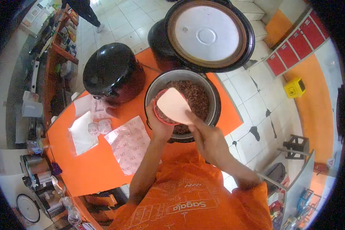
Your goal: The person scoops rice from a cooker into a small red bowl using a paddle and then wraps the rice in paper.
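Before me stands an open rice cooker pot (153, 83) holding dark reddish-brown cooked rice (194, 89). Over the rice, my left hand (159, 123) grips a small red-rimmed bowl (160, 115) that has rice in it. My right hand (208, 136) is closed round the handle of a pale rice paddle (172, 103). The paddle's flat blade lies across the bowl's mouth and hides much of what is inside. Printed wrapping paper (130, 145) is spread on the orange table (83, 175) to the left of my left forearm.
The cooker's raised lid (210, 31) leans back behind the pot. A second black cooker (112, 69) stands shut at the left, near white paper sheets (82, 133) and two wrapped balls (100, 126). Shelves (57, 49) line the left side. A person's leg (86, 13) shows on the tiled floor beyond.
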Demonstrator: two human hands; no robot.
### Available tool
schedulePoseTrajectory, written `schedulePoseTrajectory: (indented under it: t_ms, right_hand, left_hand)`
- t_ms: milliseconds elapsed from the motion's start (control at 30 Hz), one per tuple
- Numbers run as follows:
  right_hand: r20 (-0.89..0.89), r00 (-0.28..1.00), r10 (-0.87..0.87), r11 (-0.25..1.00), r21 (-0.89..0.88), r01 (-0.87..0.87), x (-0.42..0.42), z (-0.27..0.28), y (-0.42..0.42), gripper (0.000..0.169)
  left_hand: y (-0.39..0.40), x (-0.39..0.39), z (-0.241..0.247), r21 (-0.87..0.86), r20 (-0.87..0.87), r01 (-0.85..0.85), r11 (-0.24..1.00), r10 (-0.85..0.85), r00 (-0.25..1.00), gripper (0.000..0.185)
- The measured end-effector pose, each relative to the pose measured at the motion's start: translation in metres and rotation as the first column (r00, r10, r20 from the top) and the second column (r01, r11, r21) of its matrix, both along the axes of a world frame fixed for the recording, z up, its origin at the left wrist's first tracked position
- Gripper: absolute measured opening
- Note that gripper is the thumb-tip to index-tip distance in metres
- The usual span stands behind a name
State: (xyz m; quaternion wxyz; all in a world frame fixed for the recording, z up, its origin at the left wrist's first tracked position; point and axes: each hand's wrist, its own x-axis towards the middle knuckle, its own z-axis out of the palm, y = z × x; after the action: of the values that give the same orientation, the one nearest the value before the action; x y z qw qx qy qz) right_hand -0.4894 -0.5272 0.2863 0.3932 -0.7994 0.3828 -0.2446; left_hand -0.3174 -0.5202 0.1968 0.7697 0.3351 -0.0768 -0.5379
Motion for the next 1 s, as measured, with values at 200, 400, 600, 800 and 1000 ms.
schedulePoseTrajectory:
  t_ms: [200,400,600,800,1000]
  right_hand:
    - [0.085,0.988,0.132,0.966,0.212,-0.148,-0.001,-0.009,-0.013,0.038]
    - [0.231,0.972,0.039,0.899,0.417,-0.135,-0.013,0.01,-0.022,0.04]
    - [-0.123,0.987,0.099,0.994,0.051,-0.094,-0.003,-0.007,-0.008,0.034]
    - [0.165,0.984,0.062,0.996,-0.072,-0.05,-0.011,0.003,-0.026,0.031]
    - [-0.038,0.993,0.114,0.992,-0.052,-0.116,-0.017,-0.012,-0.017,0.035]
  left_hand:
    - [0.007,0.015,-0.006,0.081,0.104,0.046,0.996,-0.055,0.993,0.054]
    - [0.004,0.007,0.011,0.045,-0.145,0.115,0.992,-0.108,0.984,0.06]
    - [0.008,0.006,0.005,0.073,-0.102,0.25,0.966,-0.242,0.965,0.056]
    - [0.013,0.009,0.01,0.101,-0.185,0.356,0.929,-0.334,0.924,0.057]
    - [0.017,-0.002,0.018,0.103,-0.141,0.278,0.955,-0.262,0.955,0.057]
